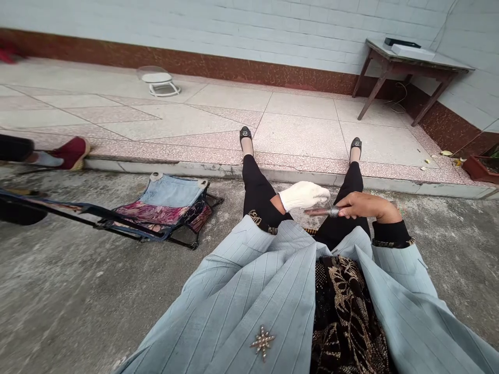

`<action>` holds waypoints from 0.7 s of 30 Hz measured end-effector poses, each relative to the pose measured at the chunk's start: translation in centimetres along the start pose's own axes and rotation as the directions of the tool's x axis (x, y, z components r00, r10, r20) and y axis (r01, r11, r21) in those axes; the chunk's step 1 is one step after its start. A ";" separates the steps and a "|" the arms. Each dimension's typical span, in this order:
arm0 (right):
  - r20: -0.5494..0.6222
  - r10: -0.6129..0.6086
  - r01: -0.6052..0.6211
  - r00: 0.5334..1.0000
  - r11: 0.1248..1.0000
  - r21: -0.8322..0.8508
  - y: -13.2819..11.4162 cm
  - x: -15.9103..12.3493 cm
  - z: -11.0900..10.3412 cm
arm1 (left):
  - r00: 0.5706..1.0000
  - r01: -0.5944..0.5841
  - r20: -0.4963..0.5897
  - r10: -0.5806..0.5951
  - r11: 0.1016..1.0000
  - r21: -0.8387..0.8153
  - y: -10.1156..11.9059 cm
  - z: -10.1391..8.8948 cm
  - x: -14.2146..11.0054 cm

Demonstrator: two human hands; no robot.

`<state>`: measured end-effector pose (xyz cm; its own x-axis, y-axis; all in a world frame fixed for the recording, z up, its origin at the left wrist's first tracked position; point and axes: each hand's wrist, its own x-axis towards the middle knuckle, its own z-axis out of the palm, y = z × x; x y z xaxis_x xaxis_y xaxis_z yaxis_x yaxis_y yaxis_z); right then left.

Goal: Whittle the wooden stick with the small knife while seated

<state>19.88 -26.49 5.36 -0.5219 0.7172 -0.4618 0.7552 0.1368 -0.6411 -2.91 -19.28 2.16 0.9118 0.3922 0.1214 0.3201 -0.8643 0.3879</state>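
My right hand (364,205), bare, is closed around a brown stick (315,212) that lies roughly level above my lap. Silvery wire (332,211) is wound in a tight coil around the stick, just beside my right thumb and fingers. My left hand (303,196) wears a white knitted glove, and its fingers are pressed together just above the coil. A thin strand of the wire runs up to the gloved fingertips. The grip itself is partly hidden by the glove.
On the left stands a folding chair (163,195) with a patched fabric seat. Another person's red shoe (74,153) rests by the step edge (195,167). A small white stool (159,83) and a wooden table (421,59) stand near the wall. A planter (481,169) is far right.
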 end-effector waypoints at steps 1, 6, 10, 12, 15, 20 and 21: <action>0.043 -0.095 0.091 0.995 0.991 0.102 -0.1 -0.5 -0.1 | 0.999 -0.029 -0.020 0.026 0.991 -0.131 -0.1 0.0 0.1; -0.497 -0.161 0.394 0.853 0.823 0.409 -0.3 -1.9 -0.4 | 0.989 0.036 -0.090 -0.115 0.787 -0.615 0.6 2.0 0.4; -0.679 -0.033 0.419 0.734 0.808 0.415 0.1 -1.9 -0.5 | 0.994 0.033 -0.063 -0.085 0.819 -0.572 1.1 3.3 -0.2; -0.680 -0.006 0.382 0.733 0.831 0.405 0.4 -1.7 -0.6 | 0.995 0.039 -0.062 -0.079 0.871 -0.489 0.7 3.3 -0.5; -0.668 0.027 0.326 0.744 0.858 0.398 0.7 -1.2 -0.6 | 0.994 0.087 -0.042 -0.103 0.955 -0.282 -0.5 3.3 -0.7; -0.671 0.081 0.203 0.737 0.921 0.334 1.2 -0.1 -0.6 | 0.978 0.200 -0.074 -0.197 0.979 0.032 -1.3 3.3 -0.8; -0.683 0.089 0.162 0.725 0.942 0.295 1.4 0.2 -0.6 | 0.979 0.195 -0.076 -0.188 0.977 0.087 -1.0 3.2 -0.8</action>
<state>21.08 -25.77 4.68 -0.0403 0.9988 0.0267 0.5101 0.0436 -0.8590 -3.16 -19.76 -1.29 0.8130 0.5707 0.1154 0.5125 -0.7954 0.3234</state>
